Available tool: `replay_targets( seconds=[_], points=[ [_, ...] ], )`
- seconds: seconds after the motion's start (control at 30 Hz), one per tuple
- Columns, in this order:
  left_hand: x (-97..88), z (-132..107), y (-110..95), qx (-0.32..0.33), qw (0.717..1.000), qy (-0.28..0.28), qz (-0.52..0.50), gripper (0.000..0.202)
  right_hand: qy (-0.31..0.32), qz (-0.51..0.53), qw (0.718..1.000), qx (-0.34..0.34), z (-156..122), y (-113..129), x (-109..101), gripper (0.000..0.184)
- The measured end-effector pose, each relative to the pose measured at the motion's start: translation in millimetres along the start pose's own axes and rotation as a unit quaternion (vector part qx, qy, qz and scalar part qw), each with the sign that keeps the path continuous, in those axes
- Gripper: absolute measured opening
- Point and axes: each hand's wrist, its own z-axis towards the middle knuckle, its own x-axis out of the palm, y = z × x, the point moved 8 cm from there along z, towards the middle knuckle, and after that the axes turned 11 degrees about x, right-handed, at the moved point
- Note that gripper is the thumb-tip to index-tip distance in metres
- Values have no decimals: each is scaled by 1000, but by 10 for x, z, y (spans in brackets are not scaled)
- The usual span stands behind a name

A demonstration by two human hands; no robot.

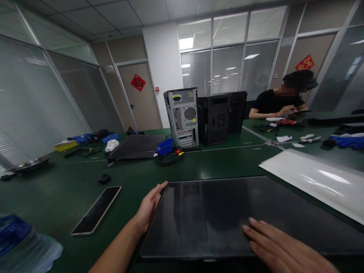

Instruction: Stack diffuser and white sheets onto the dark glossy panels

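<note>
A flat black monitor screen [210,216] lies face up in front of me on the green table. My left hand [149,206] holds its left edge, with the fingertips by the far left corner; the underside of that grip is hidden. Over the right part of the screen my right hand [278,242] lies flat with its fingers stretched out, palm side down on the glass. To the left of the screen rests a phone [97,210] with a dark display and a pale case. A small round black object [104,178] sits just beyond the phone.
A large water bottle [27,246] is at the near left. Computer cases [186,117] stand at the back, beside a blue object [165,147] and cables. White sheets [318,178] lie to the right. Across the table, a person [280,100] handles something dark.
</note>
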Motion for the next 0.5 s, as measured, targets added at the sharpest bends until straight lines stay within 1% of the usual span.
replay_targets(
  seconds=[0.03, 0.1, 0.17, 0.2, 0.23, 0.27, 0.3, 0.37, 0.4, 0.43, 0.5],
  points=[
    [-75, 15, -24, 14, 1000, -17, 10, 68, 8, -6, 1000, -14, 71, 97, 95, 36],
    [-230, 40, -76, 45, 996, -57, 51, 79, 42, -21, 998, -35, 213, 227, 300, 34],
    [-335, 60, -127, 75, 989, -92, 83, 91, 102, -18, 994, -38, 334, 207, 508, 34],
    [-361, 69, -145, 87, 987, -102, 92, 94, 128, -11, 991, -24, 385, 116, 594, 34],
    [-368, 78, -153, 94, 985, -106, 94, 95, 143, -9, 990, 2, 431, -39, 658, 37],
    [-361, 87, -153, 97, 985, -105, 96, 94, 145, -15, 988, 42, 472, -259, 702, 40],
    [-348, 94, -150, 98, 985, -102, 99, 92, 129, -30, 987, 92, 502, -537, 717, 43],
    [-322, 99, -142, 98, 985, -96, 108, 82, 68, -72, 977, 190, 501, -1174, 676, 47],
    [-313, 99, -139, 98, 984, -93, 113, 78, 23, -85, 970, 228, 466, -1485, 618, 50],
    [-308, 96, -138, 98, 984, -92, 116, 73, -27, -87, 965, 246, 414, -1756, 543, 53],
    [-310, 88, -137, 99, 983, -92, 122, 62, -78, -83, 958, 264, 254, -2208, 446, 56]
  ],
)
